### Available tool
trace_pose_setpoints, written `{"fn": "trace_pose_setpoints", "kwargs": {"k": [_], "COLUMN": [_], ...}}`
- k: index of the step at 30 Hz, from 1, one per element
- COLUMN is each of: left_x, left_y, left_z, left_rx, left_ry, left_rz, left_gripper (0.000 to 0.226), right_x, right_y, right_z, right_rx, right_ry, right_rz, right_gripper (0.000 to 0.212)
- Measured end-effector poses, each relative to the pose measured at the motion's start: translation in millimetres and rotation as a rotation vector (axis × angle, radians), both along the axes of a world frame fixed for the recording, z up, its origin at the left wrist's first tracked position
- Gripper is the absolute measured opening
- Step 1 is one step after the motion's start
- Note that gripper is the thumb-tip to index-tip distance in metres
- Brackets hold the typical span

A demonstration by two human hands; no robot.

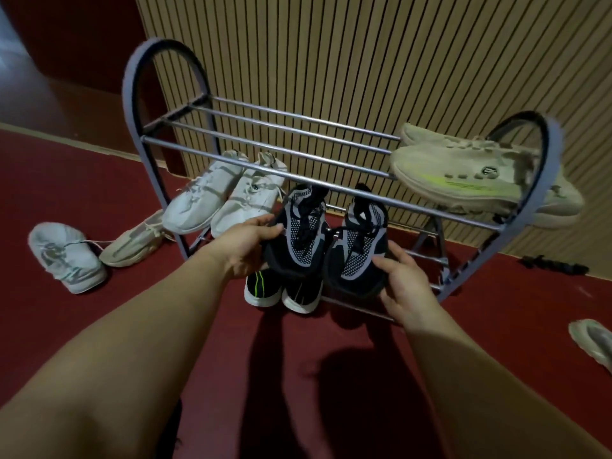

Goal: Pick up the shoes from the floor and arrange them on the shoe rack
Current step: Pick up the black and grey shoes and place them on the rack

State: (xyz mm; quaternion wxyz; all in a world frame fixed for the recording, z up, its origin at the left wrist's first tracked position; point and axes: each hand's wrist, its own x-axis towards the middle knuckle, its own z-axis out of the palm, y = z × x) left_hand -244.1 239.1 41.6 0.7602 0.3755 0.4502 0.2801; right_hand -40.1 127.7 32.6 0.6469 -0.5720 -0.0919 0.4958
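1. Two black shoes (298, 240) are held before the lower rails of the rack (129, 94), one gripped by the left hand (246, 248), one by the right hand (405, 286).
2. They are judged light, with soft mesh uppers; the firmer soles are better gripped.
3. A pale pair (463, 173) is seen at 2 o'clock on the top rails, and a white pair (218, 200) at 10 o'clock.

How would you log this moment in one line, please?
left hand: grips black mesh sneaker | right hand: grips matching sneaker | shoe rack top: beige sneaker pair | floor: white sneaker

text: none legible | beige shoe (430, 167): round emblem (487, 170) too blurred to read
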Motion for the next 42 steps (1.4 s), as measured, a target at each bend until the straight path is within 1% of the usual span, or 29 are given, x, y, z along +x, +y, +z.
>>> {"fn": "trace_pose_setpoints", "kwargs": {"k": [4,5,6,7,8,9,10,11,12,13,14,16,18,20,22,26,29,32,34,38,42], "left_x": [12,16,22,27,31,34,36,36,35,32,27,19,17,19,21,22,23,24,27,35,36], "left_y": [31,35,39,43,48,50,51,48,44,38,33,23,18,17,18,25,30,36,41,54,51], "left_z": [-13,-12,-11,-9,-9,-10,-11,-13,-16,-19,-23,-33,-44,-50,-53,-53,-52,-50,-49,-45,-43], "left_rx": [0.033,0.072,0.146,0.27,0.439,0.633,0.803,0.926,1.012,1.064,1.085,1.158,1.251,1.282,1.288,1.291,1.306,1.326,1.338,1.315,1.275], "left_ry": [-0.02,0.014,0.089,0.217,0.395,0.594,0.749,0.836,0.881,0.919,0.979,1.157,1.296,1.336,1.333,1.31,1.299,1.285,1.287,1.326,1.305], "left_rz": [0.059,0.053,0.021,-0.037,-0.113,-0.186,-0.237,-0.285,-0.35,-0.437,-0.539,-0.73,-0.833,-0.827,-0.794,-0.801,-0.846,-0.872,-0.899,-0.977,-1.002], "left_gripper": [0.044,0.044,0.045,0.047,0.053,0.059,0.066,0.072,0.079,0.087,0.097,0.113,0.114,0.107,0.1,0.098,0.097,0.096,0.097,0.102,0.104], "right_x": [6,7,8,8,10,13,17,20,24,26,29,30,29,25,19,16,21,32,37,41,39], "right_y": [38,46,52,57,61,63,63,59,51,42,34,22,17,21,24,29,33,39,45,55,53], "right_z": [-5,-6,-8,-10,-14,-18,-23,-26,-28,-28,-29,-31,-39,-47,-51,-57,-53,-48,-44,-36,-39], "right_rx": [-0.048,-0.048,-0.047,-0.062,-0.099,-0.167,-0.267,-0.391,-0.48,-0.504,-0.48,-0.436,-0.442,-0.44,-0.411,-0.351,-0.295,-0.257,-0.256,-0.311,-0.327], "right_ry": [-0.117,-0.141,-0.166,-0.216,-0.338,-0.547,-0.788,-1.019,-1.186,-1.271,-1.31,-1.395,-1.495,-1.547,-1.578,-1.565,-1.549,-1.496,-1.451,-1.443,-1.414], "right_rz": [0.051,0.055,0.06,0.078,0.119,0.193,0.297,0.398,0.489,0.574,0.655,0.828,0.921,0.882,0.841,0.814,0.834,0.909,0.94,0.993,0.969], "right_gripper": [0.046,0.044,0.043,0.043,0.043,0.045,0.048,0.053,0.06,0.069,0.079,0.102,0.112,0.108,0.099,0.087,0.08,0.074,0.072,0.071,0.072]}}
